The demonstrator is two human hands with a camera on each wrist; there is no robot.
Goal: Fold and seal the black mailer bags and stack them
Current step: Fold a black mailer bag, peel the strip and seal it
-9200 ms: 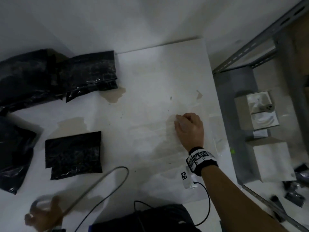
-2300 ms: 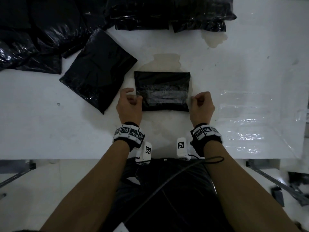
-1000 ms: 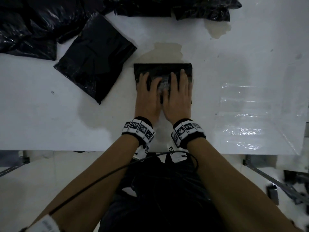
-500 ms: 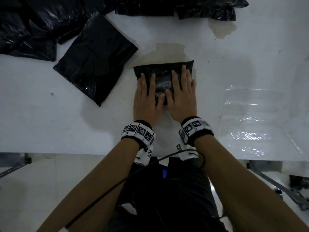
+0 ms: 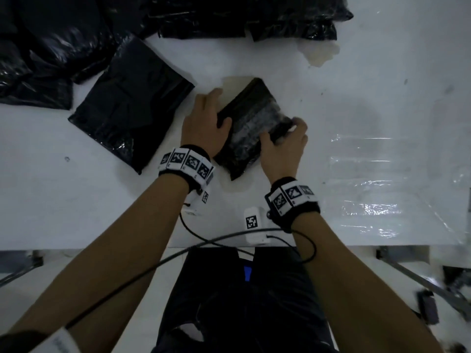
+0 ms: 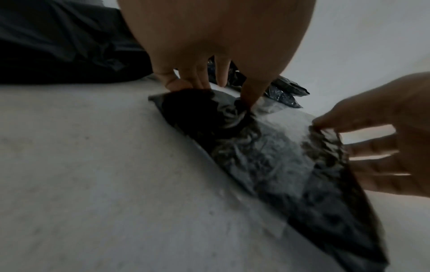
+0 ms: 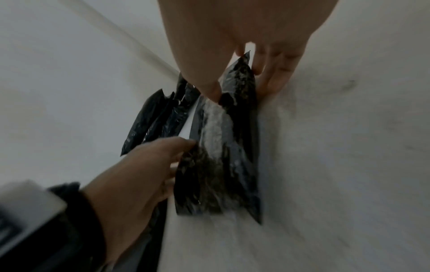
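A folded black mailer bag (image 5: 251, 123) lies turned diagonally on the white table (image 5: 76, 207), with a paler strip running across its top face. My left hand (image 5: 206, 121) grips its left edge, thumb on top and fingers under the far corner (image 6: 186, 86). My right hand (image 5: 283, 141) pinches the right edge, thumb on top and fingers curled beneath (image 7: 232, 81). That right side is lifted a little off the table (image 6: 330, 139). A larger flat black mailer bag (image 5: 132, 105) lies to the left of my left hand.
A heap of several black bags (image 5: 51, 47) fills the far left corner, and more black bags (image 5: 254, 19) lie along the far edge. Clear plastic film (image 5: 377, 189) covers the table's right part. A beige stain (image 5: 321, 52) sits at the far right. Cables hang over the near edge.
Both hands lay flat, pressing on the folded bag; now they have moved to its two side edges and taken hold. The bag has turned from square-on to diagonal, its right side raised.
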